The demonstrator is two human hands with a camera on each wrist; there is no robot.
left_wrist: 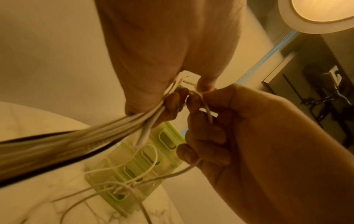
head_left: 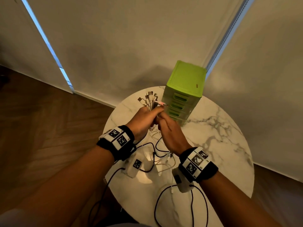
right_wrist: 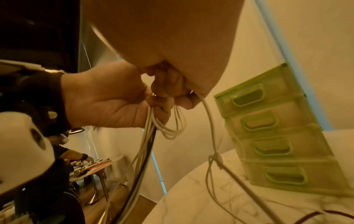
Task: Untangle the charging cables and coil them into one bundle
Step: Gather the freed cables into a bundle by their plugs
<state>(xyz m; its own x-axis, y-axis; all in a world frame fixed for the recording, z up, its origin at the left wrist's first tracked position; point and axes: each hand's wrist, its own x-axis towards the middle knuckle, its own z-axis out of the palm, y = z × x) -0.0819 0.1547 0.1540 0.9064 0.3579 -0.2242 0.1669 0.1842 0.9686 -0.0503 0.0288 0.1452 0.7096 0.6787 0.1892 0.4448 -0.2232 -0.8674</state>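
Two hands meet above your round marble table (head_left: 213,145), beside a green drawer unit (head_left: 185,89). Your left hand (head_left: 144,118) fists the gathered charging cables (head_left: 150,99), plugs fanning upward (likely to keep ends aligned). Your right hand (head_left: 170,133) pinches one white cable (left_wrist: 207,111), tails trailing, still tangled, onto the tabletop.

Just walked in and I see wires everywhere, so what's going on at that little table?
A person is sorting charging cables over a round marble table. The left hand grips a bunch of white cables, their plug ends fanned out above the fist. The right hand pinches a single white cable beside that grip. Loose white and black cable lengths hang to the tabletop, not yet coiled. A green drawer unit stands behind the hands.
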